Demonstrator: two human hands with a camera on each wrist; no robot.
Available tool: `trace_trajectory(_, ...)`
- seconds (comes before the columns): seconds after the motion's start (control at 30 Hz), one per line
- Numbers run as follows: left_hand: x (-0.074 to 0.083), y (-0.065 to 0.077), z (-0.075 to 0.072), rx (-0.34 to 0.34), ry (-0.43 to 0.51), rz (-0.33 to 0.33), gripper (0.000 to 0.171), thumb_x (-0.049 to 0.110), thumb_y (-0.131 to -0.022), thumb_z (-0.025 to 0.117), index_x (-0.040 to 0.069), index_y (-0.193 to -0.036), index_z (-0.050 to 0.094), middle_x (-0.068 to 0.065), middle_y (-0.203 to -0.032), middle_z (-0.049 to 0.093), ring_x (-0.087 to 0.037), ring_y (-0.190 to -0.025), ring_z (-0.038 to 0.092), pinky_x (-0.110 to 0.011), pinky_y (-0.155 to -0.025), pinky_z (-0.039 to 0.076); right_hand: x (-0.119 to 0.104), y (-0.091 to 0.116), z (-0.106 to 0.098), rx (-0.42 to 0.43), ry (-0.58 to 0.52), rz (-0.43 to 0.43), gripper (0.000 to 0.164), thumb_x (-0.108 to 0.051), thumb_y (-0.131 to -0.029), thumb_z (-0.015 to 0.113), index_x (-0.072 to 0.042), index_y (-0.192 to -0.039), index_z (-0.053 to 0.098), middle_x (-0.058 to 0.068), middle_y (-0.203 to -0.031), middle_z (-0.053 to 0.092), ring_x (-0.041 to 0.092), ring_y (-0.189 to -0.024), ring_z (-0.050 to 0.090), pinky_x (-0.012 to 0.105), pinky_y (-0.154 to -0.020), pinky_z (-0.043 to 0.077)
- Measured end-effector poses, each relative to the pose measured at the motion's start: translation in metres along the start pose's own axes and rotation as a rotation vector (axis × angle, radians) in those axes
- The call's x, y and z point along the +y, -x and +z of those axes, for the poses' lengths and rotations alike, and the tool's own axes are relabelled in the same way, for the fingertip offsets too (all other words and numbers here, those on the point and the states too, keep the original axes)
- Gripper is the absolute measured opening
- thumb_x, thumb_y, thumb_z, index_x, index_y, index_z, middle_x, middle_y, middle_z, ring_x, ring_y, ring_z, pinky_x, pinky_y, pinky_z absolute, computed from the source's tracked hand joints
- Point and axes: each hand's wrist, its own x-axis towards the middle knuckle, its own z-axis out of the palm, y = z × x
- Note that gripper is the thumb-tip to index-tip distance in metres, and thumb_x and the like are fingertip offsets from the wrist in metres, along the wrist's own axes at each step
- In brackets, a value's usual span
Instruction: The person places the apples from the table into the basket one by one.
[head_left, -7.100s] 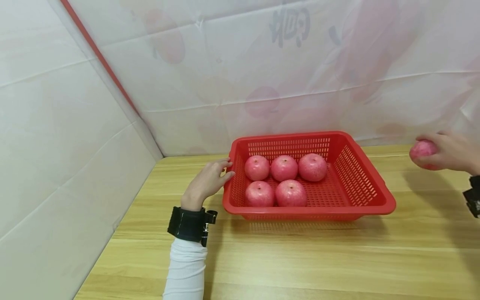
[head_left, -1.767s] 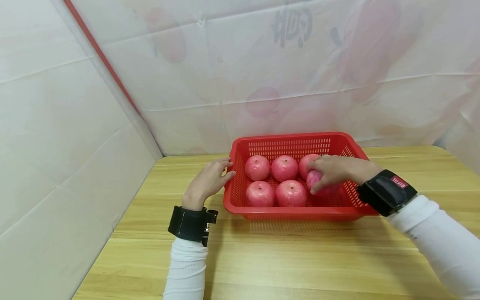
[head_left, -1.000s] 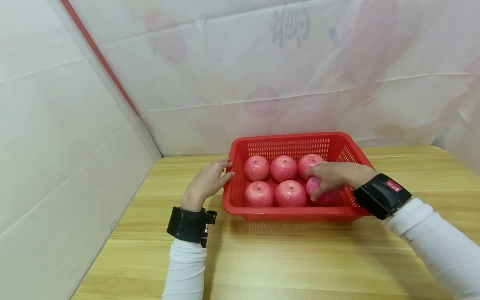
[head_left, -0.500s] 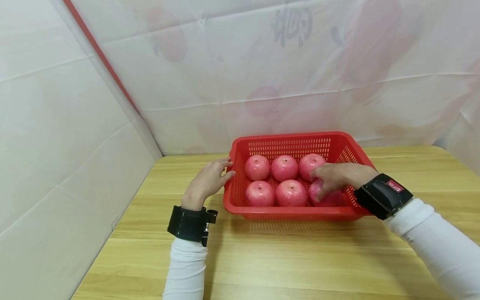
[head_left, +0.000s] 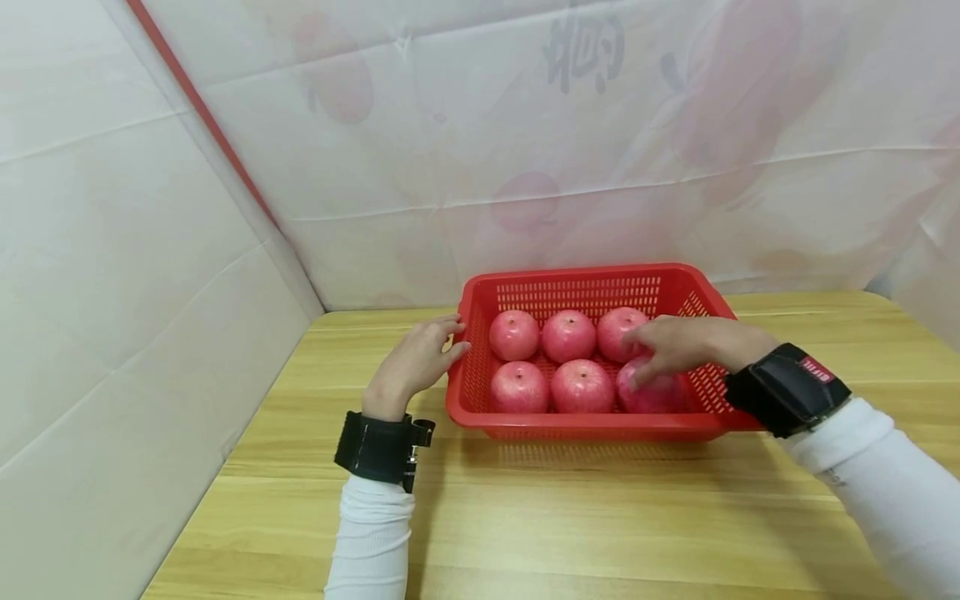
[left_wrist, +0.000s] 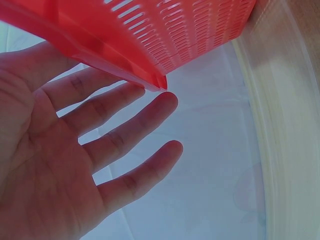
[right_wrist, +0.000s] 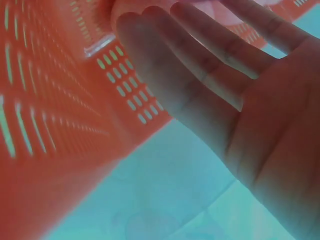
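Observation:
A red plastic basket (head_left: 600, 422) with slotted walls holds several pinkish-red apples (head_left: 583, 387) in two rows. At its left end my left hand (head_left: 415, 360) touches the rim; in the left wrist view the fingers (left_wrist: 131, 131) are straight and spread beneath the basket's lip (left_wrist: 112, 70). My right hand (head_left: 686, 343) reaches over the basket's right side, just above the front-right apple (head_left: 651, 395), which lies inside and is partly covered by the hand. The right wrist view shows the right fingers (right_wrist: 200, 65) extended, tips close to an apple.
The basket stands on a wood-grain table (head_left: 570, 525). Behind it rises a white printed cloth wall (head_left: 465, 150), with another pale wall (head_left: 135, 317) to the left.
The right hand brought an apple from the far right into the basket's front row, then loosened and rose slightly rightward off it. The left hand has stayed at the rim.

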Motion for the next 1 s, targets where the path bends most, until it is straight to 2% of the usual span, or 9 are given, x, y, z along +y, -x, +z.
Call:
trace_trajectory(0.1,-0.001,0.000,0.000,-0.002,0.000,-0.001,0.041,0.019,-0.086,0.060,0.005,-0.124,0.053,-0.011,-0.128,0.049,-0.022,-0.098,0.051,-0.033,-0.076,0.053,0.002,0.006,-0.004,0.054,0.010,-0.032,0.060,-0.046,-0.074,0.068,-0.004,-0.115,0.054,0.008,-0.101,0.058,0.025,-0.094,0.049,0.048,-0.081,0.047)
trace_trajectory(0.23,0.000,0.001,0.000,-0.008,0.005,-0.001,0.041,0.020,-0.087,0.060,0.006,-0.125,0.052,-0.011,-0.129,0.049,-0.022,-0.098,0.051,-0.033,-0.076,0.053,0.007,0.014,-0.010,0.182,0.046,-0.087,0.048,-0.038,-0.076,0.068,-0.005,-0.110,0.058,0.008,-0.101,0.060,0.024,-0.092,0.052,0.047,-0.077,0.049)
trace_trajectory(0.37,0.001,0.001,-0.001,-0.002,0.015,-0.002,0.042,0.020,-0.087,0.060,0.005,-0.125,0.052,-0.011,-0.127,0.050,-0.020,-0.094,0.051,-0.032,-0.074,0.053,0.015,0.023,-0.020,0.278,0.063,-0.103,0.046,-0.034,-0.077,0.069,-0.004,-0.110,0.059,0.010,-0.103,0.061,0.024,-0.091,0.054,0.047,-0.076,0.050)
trace_trajectory(0.57,-0.001,0.004,-0.001,0.007,0.019,0.000,0.041,0.019,-0.086,0.061,0.006,-0.124,0.053,-0.009,-0.116,0.055,-0.013,-0.081,0.052,-0.027,-0.068,0.054,0.037,0.031,-0.024,0.357,0.090,-0.122,0.039,-0.032,-0.079,0.068,-0.004,-0.105,0.062,0.011,-0.101,0.062,0.023,-0.087,0.055,0.047,-0.075,0.050)
trace_trajectory(0.73,-0.001,0.005,0.000,0.005,0.009,-0.006,0.042,0.021,-0.086,0.061,0.006,-0.124,0.053,-0.009,-0.116,0.056,-0.012,-0.081,0.052,-0.027,-0.069,0.053,0.059,0.039,-0.021,0.416,0.098,-0.085,0.036,-0.026,-0.078,0.069,-0.001,-0.103,0.063,0.013,-0.096,0.064,0.021,-0.078,0.057,0.042,-0.067,0.052)
trace_trajectory(1.0,-0.001,0.003,0.002,0.011,-0.003,0.004,0.040,0.020,-0.086,0.061,0.006,-0.123,0.054,-0.009,-0.120,0.054,-0.016,-0.087,0.052,-0.030,-0.072,0.053,0.087,0.051,-0.010,0.461,0.092,-0.026,0.028,-0.021,-0.075,0.071,-0.005,-0.099,0.066,0.012,-0.089,0.065,0.023,-0.077,0.058,0.038,-0.059,0.053)
